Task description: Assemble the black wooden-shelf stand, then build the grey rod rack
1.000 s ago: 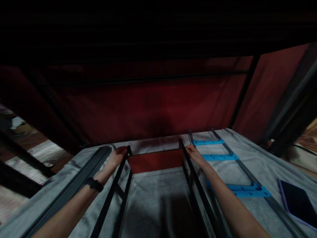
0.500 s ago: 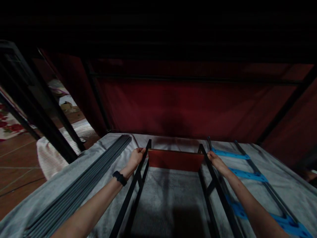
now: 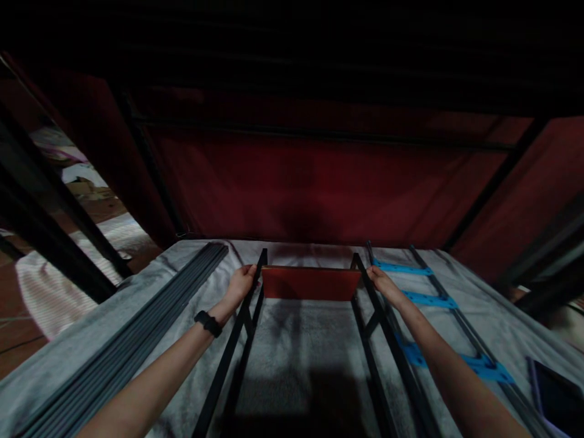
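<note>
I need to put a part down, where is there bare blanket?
Free: the grey blanket between the two black side frames, below the red panel. A narrower strip runs between the grey rods and the left hand. Crowded: right of the right hand, the blue-runged frame.

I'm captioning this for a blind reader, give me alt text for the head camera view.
Left hand and right hand grip the far ends of a black metal frame holding a red panel, on a grey cloth. Grey rods lie left, a blue-runged frame right.
</note>
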The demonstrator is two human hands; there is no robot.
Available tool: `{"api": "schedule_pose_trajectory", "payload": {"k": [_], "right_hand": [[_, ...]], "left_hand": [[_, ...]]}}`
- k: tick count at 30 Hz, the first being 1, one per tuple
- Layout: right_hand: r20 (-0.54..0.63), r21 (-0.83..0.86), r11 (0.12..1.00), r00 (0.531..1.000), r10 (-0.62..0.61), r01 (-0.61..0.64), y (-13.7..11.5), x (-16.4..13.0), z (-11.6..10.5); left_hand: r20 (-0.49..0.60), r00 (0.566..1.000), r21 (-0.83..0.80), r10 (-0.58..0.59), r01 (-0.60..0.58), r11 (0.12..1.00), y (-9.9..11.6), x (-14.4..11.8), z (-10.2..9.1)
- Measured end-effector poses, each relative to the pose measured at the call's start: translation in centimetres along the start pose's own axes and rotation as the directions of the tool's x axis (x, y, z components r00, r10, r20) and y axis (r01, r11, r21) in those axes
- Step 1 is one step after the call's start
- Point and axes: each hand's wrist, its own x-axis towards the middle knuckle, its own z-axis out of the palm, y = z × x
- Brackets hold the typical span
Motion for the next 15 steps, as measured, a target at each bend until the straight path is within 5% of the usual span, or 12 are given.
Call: {"api": "schedule_pose_trajectory", "payload": {"k": [9,15], "right_hand": [[-0.051,0.103,0.989,0.992,0.111,-0.106,-0.6,0.4,0.3],[0.015,0.264,0.941,0.976,0.215,-0.211,-0.7,-0.2,0.7]], "left_hand": [[0.072,0.993,-0.257,-0.097,0.112,0.96,0.4,0.0,0.7],[0.199,0.953,-0.357,-0.228,0.287,0.889,1.3,0.3,0.8]]}}
